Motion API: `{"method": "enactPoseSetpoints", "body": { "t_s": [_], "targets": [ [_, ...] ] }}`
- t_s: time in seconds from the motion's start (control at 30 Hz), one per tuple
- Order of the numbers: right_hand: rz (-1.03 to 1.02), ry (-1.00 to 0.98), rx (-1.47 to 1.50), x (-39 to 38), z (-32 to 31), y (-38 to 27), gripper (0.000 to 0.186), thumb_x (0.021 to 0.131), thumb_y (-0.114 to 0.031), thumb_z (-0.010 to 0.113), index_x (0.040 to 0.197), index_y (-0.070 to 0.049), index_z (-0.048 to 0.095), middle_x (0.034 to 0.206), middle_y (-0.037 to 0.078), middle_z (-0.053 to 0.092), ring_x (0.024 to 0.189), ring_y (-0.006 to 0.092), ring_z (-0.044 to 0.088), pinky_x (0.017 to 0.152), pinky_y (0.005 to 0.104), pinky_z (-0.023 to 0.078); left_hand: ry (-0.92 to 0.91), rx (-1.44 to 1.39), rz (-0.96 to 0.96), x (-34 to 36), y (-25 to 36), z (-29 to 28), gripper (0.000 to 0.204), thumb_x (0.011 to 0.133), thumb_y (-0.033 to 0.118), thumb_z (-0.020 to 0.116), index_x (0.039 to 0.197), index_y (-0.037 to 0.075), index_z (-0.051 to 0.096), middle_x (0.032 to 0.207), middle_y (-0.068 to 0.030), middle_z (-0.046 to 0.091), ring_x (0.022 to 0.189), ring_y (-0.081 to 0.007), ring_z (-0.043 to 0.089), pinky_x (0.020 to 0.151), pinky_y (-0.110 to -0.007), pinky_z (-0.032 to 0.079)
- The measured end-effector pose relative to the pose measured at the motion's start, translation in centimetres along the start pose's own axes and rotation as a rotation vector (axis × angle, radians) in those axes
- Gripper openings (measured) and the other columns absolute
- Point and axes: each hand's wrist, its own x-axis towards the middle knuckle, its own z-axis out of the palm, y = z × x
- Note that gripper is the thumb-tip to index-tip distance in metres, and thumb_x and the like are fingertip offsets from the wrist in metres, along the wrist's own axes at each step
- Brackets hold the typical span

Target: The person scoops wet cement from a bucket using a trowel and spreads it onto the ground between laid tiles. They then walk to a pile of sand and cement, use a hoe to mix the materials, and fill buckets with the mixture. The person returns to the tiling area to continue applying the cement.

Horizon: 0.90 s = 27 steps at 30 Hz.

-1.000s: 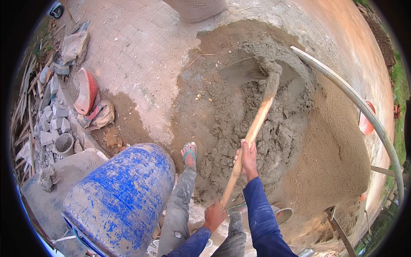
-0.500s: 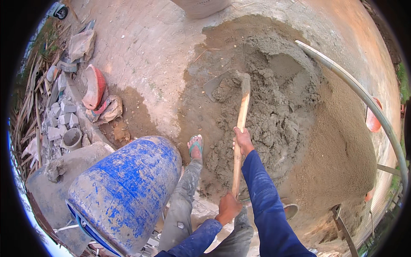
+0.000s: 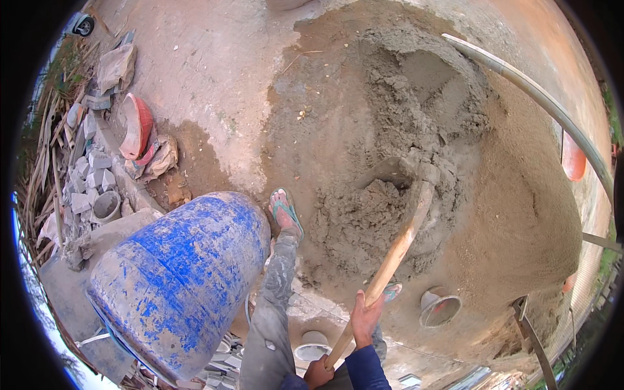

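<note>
Both my hands grip the long wooden handle of a hoe (image 3: 398,250). My right hand (image 3: 366,318) wraps round the handle farther up. Lower down, close to my body, my left hand (image 3: 318,372) is closed round the handle's end. The hoe's wide metal blade (image 3: 390,170) sits in a heap of wet grey mortar (image 3: 364,218), its lower edge hidden by the mix. More wet mortar (image 3: 448,84) is piled beyond the blade.
A blue mortar-smeared drum (image 3: 188,279) lies at my left. Dry sand (image 3: 526,221) slopes on the right, below a curved pipe (image 3: 533,91). A bucket (image 3: 441,307) is by my right foot. A red basin (image 3: 136,127) and broken blocks (image 3: 97,170) lie far left.
The hoe has come back toward me and to the right, its blade now drawn into the mortar. Both hands have dropped nearer my body, still on the handle.
</note>
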Motion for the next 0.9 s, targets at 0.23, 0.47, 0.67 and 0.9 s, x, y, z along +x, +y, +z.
{"method": "enactPoseSetpoints", "body": {
  "t_s": [0.23,0.47,0.67,0.9],
  "targets": [
    [0.079,-0.425,0.429,12.2,10.9,-18.9,0.028,0.092,-0.029,0.059,0.103,-0.013,0.038,0.064,0.003,0.047,0.043,0.0124,0.048,0.035,0.0279,0.042,0.409,0.155,0.125,10.8,12.3,-10.9,0.027,0.077,0.016,0.065,0.095,0.001,0.051,0.071,-0.0239,0.063,0.069,-0.0425,0.064,0.064,-0.051,0.049],
    [0.195,-0.604,0.408,26.2,20.3,-25.0,0.034,0.09,-0.037,0.06,0.104,-0.013,0.039,0.069,0.005,0.05,0.045,0.0151,0.048,0.038,0.0328,0.044,0.412,0.243,0.18,15.6,26.9,-20.4,0.031,0.075,0.009,0.063,0.096,-0.004,0.045,0.077,-0.0281,0.063,0.074,-0.0443,0.064,0.069,-0.052,0.05],
    [0.325,-0.506,0.211,18.7,14.6,-14.0,0.034,0.09,-0.039,0.06,0.1,-0.015,0.04,0.067,0.004,0.049,0.044,0.0146,0.048,0.038,0.0329,0.044,0.178,0.136,-0.019,9.5,20.0,-11.9,0.036,0.074,0.01,0.063,0.101,-0.007,0.046,0.08,-0.0286,0.063,0.078,-0.044,0.064,0.071,-0.048,0.051],
    [0.195,-0.254,0.166,7.3,3.5,-3.8,0.035,0.09,-0.031,0.062,0.105,-0.008,0.04,0.065,0.005,0.054,0.044,0.0161,0.055,0.04,0.0303,0.046,0.218,0.154,0.293,4.4,1.7,0.5,0.027,0.081,0.014,0.056,0.105,0.002,0.057,0.082,-0.0212,0.063,0.08,-0.0394,0.062,0.07,-0.049,0.05]
  ]
}}
